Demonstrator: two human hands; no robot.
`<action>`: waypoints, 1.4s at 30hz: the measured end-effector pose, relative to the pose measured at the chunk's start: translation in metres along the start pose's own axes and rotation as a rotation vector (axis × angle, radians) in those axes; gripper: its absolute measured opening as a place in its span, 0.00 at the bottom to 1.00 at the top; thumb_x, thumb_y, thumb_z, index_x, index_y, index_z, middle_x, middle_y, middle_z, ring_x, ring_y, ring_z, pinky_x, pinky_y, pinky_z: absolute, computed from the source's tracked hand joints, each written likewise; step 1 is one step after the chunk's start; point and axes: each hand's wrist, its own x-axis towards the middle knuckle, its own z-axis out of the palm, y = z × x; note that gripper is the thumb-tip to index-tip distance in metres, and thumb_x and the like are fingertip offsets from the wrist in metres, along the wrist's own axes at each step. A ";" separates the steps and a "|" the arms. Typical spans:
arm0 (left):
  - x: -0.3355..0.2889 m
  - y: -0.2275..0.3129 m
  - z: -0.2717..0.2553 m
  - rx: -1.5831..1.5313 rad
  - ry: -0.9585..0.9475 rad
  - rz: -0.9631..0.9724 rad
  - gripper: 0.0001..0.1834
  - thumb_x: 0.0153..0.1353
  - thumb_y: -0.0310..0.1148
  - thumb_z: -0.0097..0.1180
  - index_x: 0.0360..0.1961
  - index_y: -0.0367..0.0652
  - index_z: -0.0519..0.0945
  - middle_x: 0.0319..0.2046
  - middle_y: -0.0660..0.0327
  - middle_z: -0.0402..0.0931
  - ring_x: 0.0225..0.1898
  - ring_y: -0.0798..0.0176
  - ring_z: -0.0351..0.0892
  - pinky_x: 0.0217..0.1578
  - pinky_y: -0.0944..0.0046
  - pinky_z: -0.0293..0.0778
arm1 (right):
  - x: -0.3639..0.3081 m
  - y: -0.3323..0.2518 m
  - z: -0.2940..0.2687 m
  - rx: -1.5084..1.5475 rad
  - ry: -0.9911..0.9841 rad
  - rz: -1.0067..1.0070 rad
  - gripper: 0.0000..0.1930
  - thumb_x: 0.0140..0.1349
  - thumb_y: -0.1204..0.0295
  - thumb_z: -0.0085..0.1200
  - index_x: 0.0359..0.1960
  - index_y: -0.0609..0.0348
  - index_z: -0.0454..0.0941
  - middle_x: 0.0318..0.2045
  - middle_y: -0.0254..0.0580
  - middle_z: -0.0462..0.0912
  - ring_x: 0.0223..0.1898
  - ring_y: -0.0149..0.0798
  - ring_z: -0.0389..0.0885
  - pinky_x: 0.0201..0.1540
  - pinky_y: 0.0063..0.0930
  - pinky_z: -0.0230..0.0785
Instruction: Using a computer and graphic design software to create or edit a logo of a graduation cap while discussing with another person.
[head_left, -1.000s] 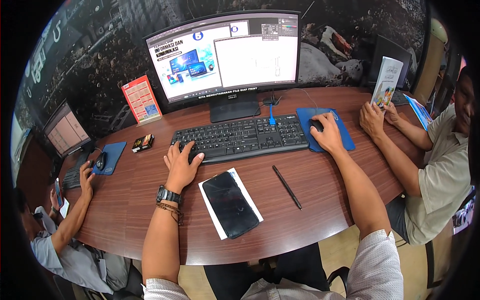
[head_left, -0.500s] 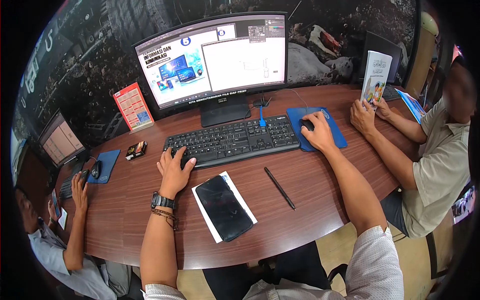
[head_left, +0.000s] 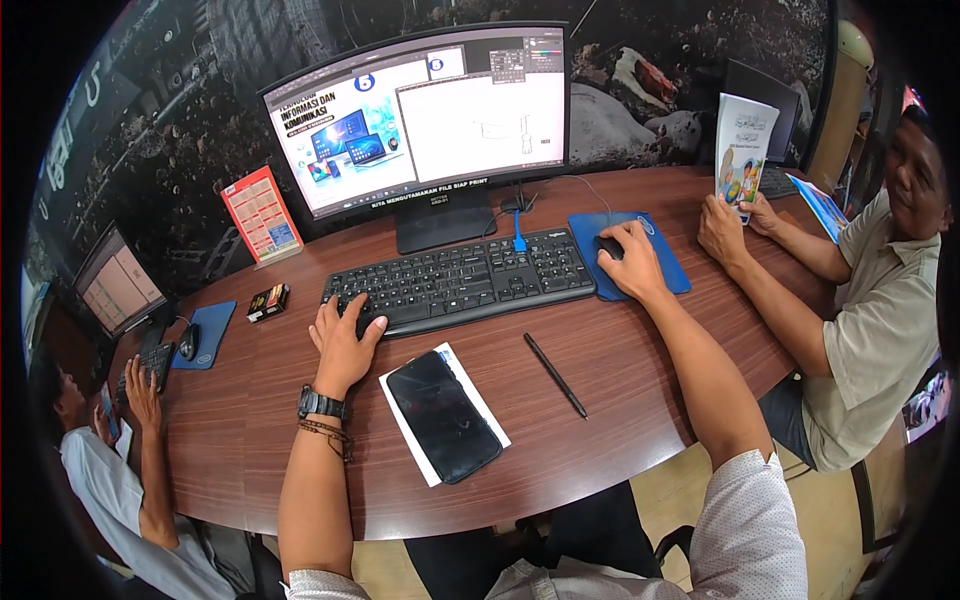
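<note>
My left hand (head_left: pixel 346 345) rests with spread fingers on the left end of a black keyboard (head_left: pixel 450 287). My right hand (head_left: pixel 637 265) is curled over a black computer mouse (head_left: pixel 608 248), which it partly hides. Under the mouse lies a blue mouse pad (head_left: pixel 672 275). Behind the keyboard stands a wide curved monitor (head_left: pixel 410 120), showing a computer-themed cover picture and a white drawing window with thin outlines. Between my forearms a dark-screened phone (head_left: pixel 443 415) lies on white paper (head_left: pixel 475 393), with a slim black pen (head_left: pixel 555 375) to its right.
A red desk calendar (head_left: pixel 262 215) and a small dark box (head_left: pixel 269 302) stand left of the monitor. At the right, a person holds a booklet (head_left: pixel 742 150). At far left, another person's hand (head_left: pixel 143 395) is near a keyboard and mouse (head_left: pixel 189 342).
The view has shifted slightly. My hands keep their places on the keyboard and mouse. The left person's hand has lowered and spread; the right person's booklet has turned and opened a little.
</note>
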 end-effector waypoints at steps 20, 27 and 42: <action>0.000 0.001 0.002 0.003 0.004 0.013 0.32 0.65 0.53 0.57 0.66 0.50 0.72 0.70 0.36 0.53 0.73 0.33 0.46 0.68 0.31 0.38 | 0.001 0.004 0.000 0.008 -0.004 -0.009 0.17 0.53 0.67 0.59 0.46 0.57 0.82 0.48 0.50 0.74 0.51 0.56 0.77 0.55 0.43 0.71; -0.001 -0.001 0.001 0.009 0.006 0.018 0.31 0.65 0.53 0.56 0.66 0.50 0.72 0.70 0.35 0.53 0.72 0.32 0.46 0.68 0.30 0.38 | 0.001 0.001 -0.001 0.006 -0.019 0.001 0.17 0.53 0.66 0.59 0.46 0.56 0.82 0.48 0.50 0.74 0.52 0.55 0.77 0.55 0.43 0.71; 0.000 -0.002 0.002 0.004 0.011 0.019 0.31 0.66 0.54 0.56 0.66 0.50 0.72 0.70 0.35 0.53 0.73 0.33 0.46 0.68 0.31 0.38 | 0.001 0.003 0.000 0.005 -0.001 -0.029 0.18 0.53 0.67 0.60 0.45 0.57 0.81 0.47 0.50 0.75 0.50 0.56 0.77 0.54 0.43 0.72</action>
